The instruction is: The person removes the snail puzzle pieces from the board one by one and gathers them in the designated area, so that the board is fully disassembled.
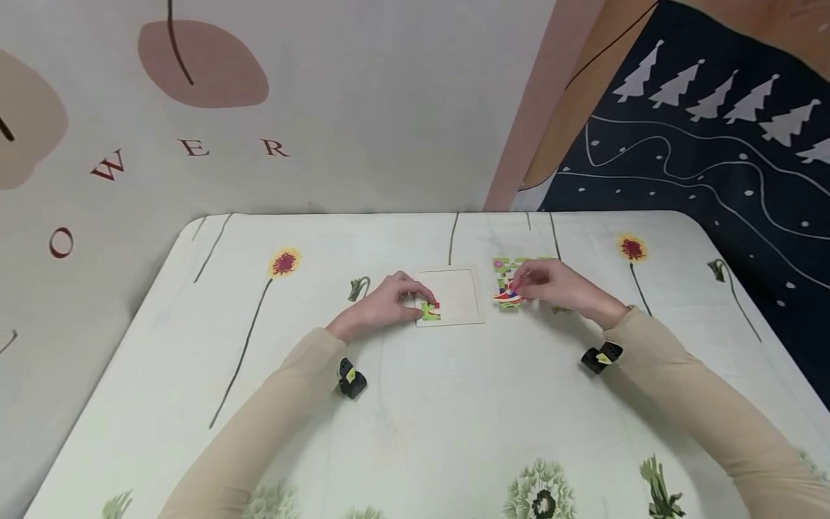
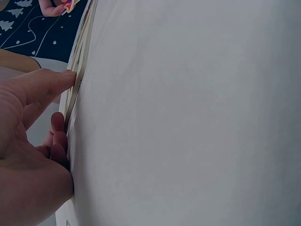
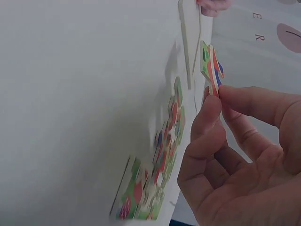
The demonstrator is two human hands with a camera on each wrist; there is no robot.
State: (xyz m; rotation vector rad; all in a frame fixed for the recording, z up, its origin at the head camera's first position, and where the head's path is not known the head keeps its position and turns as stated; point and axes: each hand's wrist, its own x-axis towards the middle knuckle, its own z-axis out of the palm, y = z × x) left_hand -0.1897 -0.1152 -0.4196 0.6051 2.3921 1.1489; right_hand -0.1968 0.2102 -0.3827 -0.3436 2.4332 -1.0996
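A square wooden puzzle tray (image 1: 460, 297) lies on the table, with one green and red puzzle piece (image 1: 431, 313) in its near left corner. My left hand (image 1: 387, 306) is at that corner, its index fingertip on the piece and its thumb by the tray's left edge. In the left wrist view the tray is seen edge-on, with the left fingers (image 2: 69, 77) against it. My right hand (image 1: 551, 282) pinches another puzzle piece (image 3: 211, 68), striped red, white and blue with green, between thumb and index finger. It is raised above the table.
Right of the tray, several colourful puzzle pieces (image 3: 167, 146) lie grouped on the table, partly covered by the right hand in the head view. A white cloth (image 1: 415, 404) printed with flowers covers the table. Hanging fabric (image 1: 389, 108) stands behind it.
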